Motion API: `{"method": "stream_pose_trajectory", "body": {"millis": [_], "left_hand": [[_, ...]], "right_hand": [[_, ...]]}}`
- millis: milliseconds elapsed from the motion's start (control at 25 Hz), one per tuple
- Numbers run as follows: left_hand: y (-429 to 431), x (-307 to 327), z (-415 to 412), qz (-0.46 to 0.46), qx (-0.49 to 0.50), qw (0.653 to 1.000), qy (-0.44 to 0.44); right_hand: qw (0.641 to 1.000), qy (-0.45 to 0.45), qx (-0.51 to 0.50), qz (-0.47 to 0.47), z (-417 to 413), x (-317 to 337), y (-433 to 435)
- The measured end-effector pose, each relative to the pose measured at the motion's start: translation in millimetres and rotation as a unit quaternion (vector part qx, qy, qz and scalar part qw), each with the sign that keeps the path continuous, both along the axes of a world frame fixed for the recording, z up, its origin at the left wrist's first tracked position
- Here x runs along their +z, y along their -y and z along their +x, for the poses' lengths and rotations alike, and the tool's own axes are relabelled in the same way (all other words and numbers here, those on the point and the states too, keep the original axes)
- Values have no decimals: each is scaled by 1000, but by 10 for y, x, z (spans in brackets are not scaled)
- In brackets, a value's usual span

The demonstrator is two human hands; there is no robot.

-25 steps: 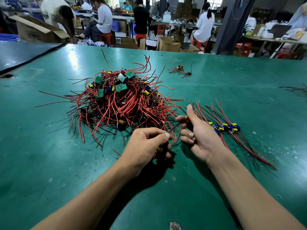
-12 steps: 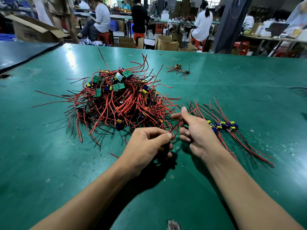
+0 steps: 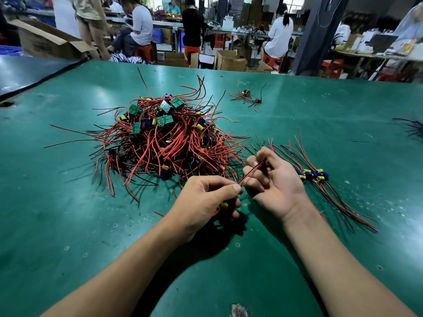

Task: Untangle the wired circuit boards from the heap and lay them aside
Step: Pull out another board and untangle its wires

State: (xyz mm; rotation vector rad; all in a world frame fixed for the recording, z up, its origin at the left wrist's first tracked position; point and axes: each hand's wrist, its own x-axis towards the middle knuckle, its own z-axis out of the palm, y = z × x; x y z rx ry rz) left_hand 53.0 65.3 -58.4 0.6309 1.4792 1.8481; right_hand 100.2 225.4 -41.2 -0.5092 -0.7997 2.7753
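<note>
A tangled heap [image 3: 164, 143] of small green boards with yellow and blue parts and red and black wires sits on the worktop [image 3: 68, 213]. At its 4 o'clock the sorted bundle [image 3: 313, 175] lies flat with its wires fanned out. At 5 o'clock a single board [image 3: 223, 204] has its wire pair stretched from the left hand [image 3: 206, 202] to the right hand [image 3: 274, 186]. At 1 o'clock lies a stray cluster [image 3: 246, 96].

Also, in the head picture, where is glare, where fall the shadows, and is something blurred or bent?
Head view: pale glare streaks on the far table; dark shadows below the left hand and right hand; edges bend, wide-angle; background people soft, heap and held red wire sharp.
</note>
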Motion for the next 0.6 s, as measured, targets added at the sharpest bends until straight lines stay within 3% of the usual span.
{"method": "stream_pose_trajectory", "body": {"millis": [120, 200, 320, 440, 600], "left_hand": [[17, 1, -19, 0, 8, 1000, 4], [19, -8, -28, -5, 17, 1000, -1], [20, -21, -45, -11, 36, 999, -1], [15, -20, -49, -6, 51, 999, -3], [7, -19, -50, 2, 60, 998, 23]], "right_hand": [[999, -21, 32, -19, 23, -14, -23], [999, -11, 24, 18, 16, -31, -15], [978, 43, 1, 204, 7, -63, 51], [910, 91, 16, 403, 28, -136, 184], [912, 51, 65, 402, 56, -208, 301]]}}
